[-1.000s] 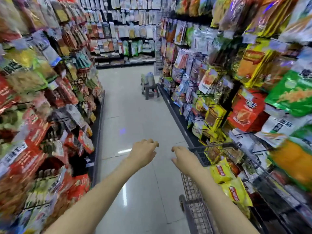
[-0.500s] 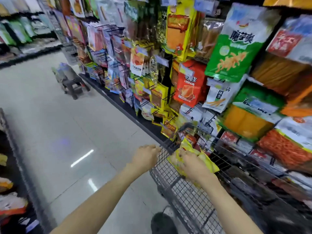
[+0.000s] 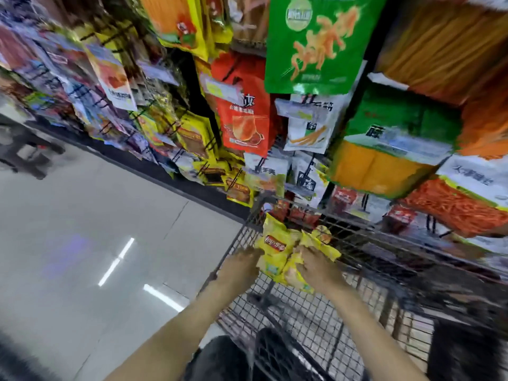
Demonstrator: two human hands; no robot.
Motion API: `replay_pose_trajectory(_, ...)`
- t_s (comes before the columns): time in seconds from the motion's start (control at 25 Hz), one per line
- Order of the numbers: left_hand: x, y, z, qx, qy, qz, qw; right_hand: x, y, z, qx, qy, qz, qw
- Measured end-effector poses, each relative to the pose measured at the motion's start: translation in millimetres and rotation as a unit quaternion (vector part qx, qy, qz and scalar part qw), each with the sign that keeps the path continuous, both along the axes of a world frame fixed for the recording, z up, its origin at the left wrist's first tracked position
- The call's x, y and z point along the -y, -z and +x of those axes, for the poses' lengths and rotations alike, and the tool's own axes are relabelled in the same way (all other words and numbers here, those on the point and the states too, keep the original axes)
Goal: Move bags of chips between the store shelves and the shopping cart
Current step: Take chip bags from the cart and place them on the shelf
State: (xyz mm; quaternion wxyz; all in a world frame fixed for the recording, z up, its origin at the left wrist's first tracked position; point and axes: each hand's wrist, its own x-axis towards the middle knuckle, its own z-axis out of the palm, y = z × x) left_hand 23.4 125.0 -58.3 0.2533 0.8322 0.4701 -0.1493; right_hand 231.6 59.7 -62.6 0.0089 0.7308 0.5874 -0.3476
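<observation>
In the head view both bare forearms reach forward from the bottom of the frame and meet over the near end of the wire shopping cart (image 3: 316, 323); the left hand (image 3: 242, 266) lies knuckles-up at the cart's left rim, its fingers bent against the left edge of a yellow bag of chips (image 3: 276, 250), seemingly clamped on it, though the fingertips are hidden under the bag and blurred; the right hand (image 3: 320, 266) is likewise knuckles-up, its fingers curled into the crumpled foil of a second yellow bag (image 3: 323, 244) just beside the first, gripping it; both bags sit above the cart's basket, touching each other between the two hands; the left bag's long axis runs from the near lower right up toward the far left, its top corner pointing at the shelves (image 3: 192, 127) and its red logo facing up; the right bag is so crushed that its axis cannot be told, and its lower part is covered by the right hand; the shelves beyond the cart hang full of snack packets, among them a big green packet (image 3: 313, 45) and a red packet (image 3: 244, 116); motion blur smears most of the shelf labels and the cart's far side; the pale tiled floor (image 3: 82, 229) fills the left.
</observation>
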Motion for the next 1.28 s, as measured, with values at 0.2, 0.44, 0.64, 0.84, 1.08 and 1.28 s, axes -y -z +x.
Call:
replay_pose_trajectory(0.2, -20.3, 67.9, 6.4, 0.003, -0.001, -0.058, 0.998, 2.6, 54.9, -9.3, -0.047, 0.069, -0.044, 0.996)
replay_pose_trajectory(0.44, -34.4, 150.2, 5.5, -0.001, -0.051, -0.158, 0.986, -12.6, 116.3, -18.1, -0.091, 0.136, -0.043, 0.986)
replay_pose_trajectory(0.64, -44.5, 199.9, 20.4, 0.031, -0.092, -0.147, 0.984, -33.0, 170.2, -26.7, -0.118, 0.180, -0.079, 0.973)
replay_pose_trajectory(0.84, -47.2, 225.9, 31.4, 0.060, -0.132, -0.150, 0.978, -44.4, 207.8, -32.8, -0.120, 0.236, -0.094, 0.960)
replay_pose_trajectory(1.08, -48.9, 243.8, 43.5, 0.069, -0.230, -0.175, 0.955, -69.2, 226.8, -24.1, -0.209, 0.370, -0.092, 0.900)
replay_pose_trajectory(1.28, -50.0, 248.6, 44.3, 0.053, -0.239, -0.181, 0.952, -65.5, 227.5, -21.5, -0.245, 0.411, -0.086, 0.874)
